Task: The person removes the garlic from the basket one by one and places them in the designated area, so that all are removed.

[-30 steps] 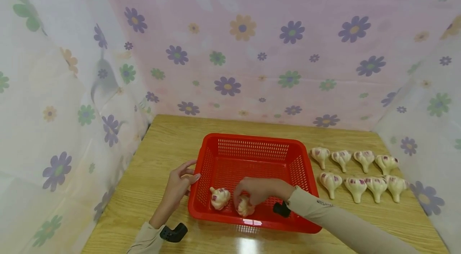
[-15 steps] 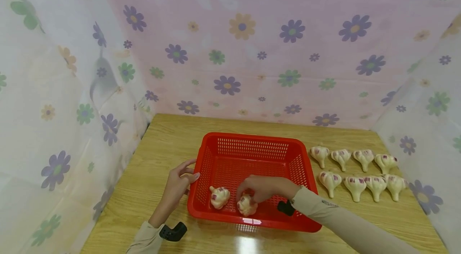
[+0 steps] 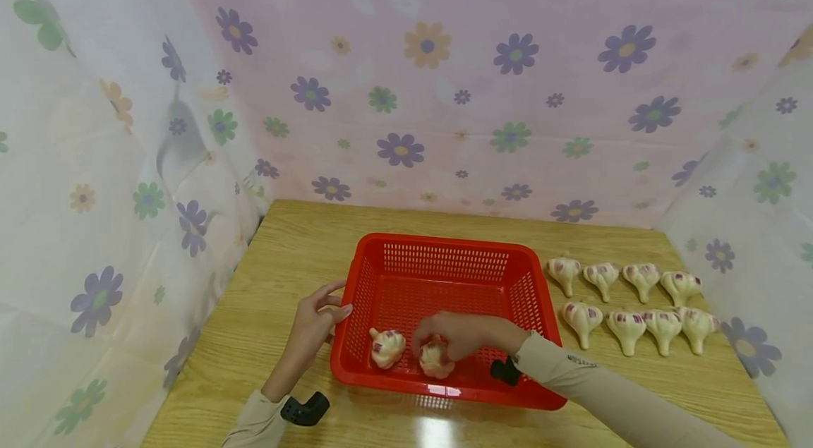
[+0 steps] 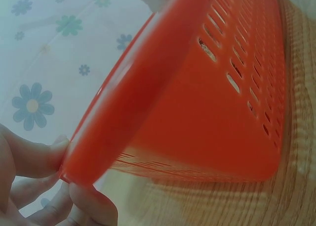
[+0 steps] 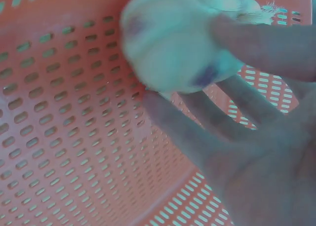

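Observation:
In the head view, a red plastic basket (image 3: 444,242) with slotted walls stands on the table. My left hand (image 3: 311,328) grips its left rim; the left wrist view has the thumb and fingers (image 4: 94,203) pinching the rim from both sides. Inside the basket, near the front wall, my right hand (image 3: 460,334) holds a garlic bulb (image 3: 437,362) with purple patches. Up close in the right wrist view, thumb and fingers curl round that garlic bulb (image 5: 173,43), close to the slotted basket surface. A second garlic bulb (image 3: 387,349) lies just left of it.
Right of the basket, several garlic bulbs (image 3: 627,329) lie in two rows on the wooden table (image 3: 305,236). Flowered cloth (image 3: 457,123) encloses the back and both sides. Dark wrist-worn devices (image 3: 306,410) show at both wrists.
The right hand shifts slightly about its garlic bulb, whose visible side has turned a little. The left hand, the basket and the other bulbs stay in place.

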`<state>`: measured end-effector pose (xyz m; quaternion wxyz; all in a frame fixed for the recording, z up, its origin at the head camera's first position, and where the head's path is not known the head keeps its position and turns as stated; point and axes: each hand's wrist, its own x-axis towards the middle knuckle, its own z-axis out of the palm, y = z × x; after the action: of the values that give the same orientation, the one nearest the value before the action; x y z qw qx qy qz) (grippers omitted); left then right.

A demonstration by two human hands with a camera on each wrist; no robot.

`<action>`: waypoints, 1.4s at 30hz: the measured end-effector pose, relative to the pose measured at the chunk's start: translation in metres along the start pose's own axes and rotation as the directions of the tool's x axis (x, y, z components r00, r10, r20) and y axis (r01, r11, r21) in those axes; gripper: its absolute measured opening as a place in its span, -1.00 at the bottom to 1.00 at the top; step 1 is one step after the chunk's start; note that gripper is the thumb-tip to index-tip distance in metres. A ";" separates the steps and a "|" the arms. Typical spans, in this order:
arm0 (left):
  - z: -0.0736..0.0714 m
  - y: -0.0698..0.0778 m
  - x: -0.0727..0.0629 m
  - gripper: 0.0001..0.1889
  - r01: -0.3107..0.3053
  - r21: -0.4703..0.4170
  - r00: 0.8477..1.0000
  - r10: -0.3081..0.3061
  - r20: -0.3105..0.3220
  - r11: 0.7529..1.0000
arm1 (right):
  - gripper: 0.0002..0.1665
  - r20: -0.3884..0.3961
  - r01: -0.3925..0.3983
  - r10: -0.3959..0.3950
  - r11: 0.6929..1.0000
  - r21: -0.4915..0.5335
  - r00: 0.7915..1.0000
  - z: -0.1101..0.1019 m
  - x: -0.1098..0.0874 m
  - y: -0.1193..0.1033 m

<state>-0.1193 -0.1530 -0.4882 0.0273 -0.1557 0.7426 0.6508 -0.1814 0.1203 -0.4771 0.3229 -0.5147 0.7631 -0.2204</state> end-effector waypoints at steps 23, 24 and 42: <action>0.000 -0.002 0.000 -0.51 -0.014 0.007 1.000 0.014 0.011 1.000 | -0.45 -0.040 -0.112 0.117 0.987 0.112 0.992 -0.004 -0.014 0.006; 0.000 -0.002 0.000 -0.51 -0.016 0.006 1.000 0.016 0.010 1.000 | -0.45 -0.054 -0.117 0.125 0.985 0.127 0.991 -0.006 -0.016 0.005; 0.000 -0.002 -0.001 -0.51 -0.015 0.009 1.000 0.015 0.007 1.000 | -0.41 -0.323 -0.023 0.112 0.963 0.269 0.940 -0.035 -0.066 -0.003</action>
<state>-0.1176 -0.1530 -0.4897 0.0259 -0.1478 0.7466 0.6481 -0.1873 0.1806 -0.4337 0.2608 -0.3961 0.7884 -0.3918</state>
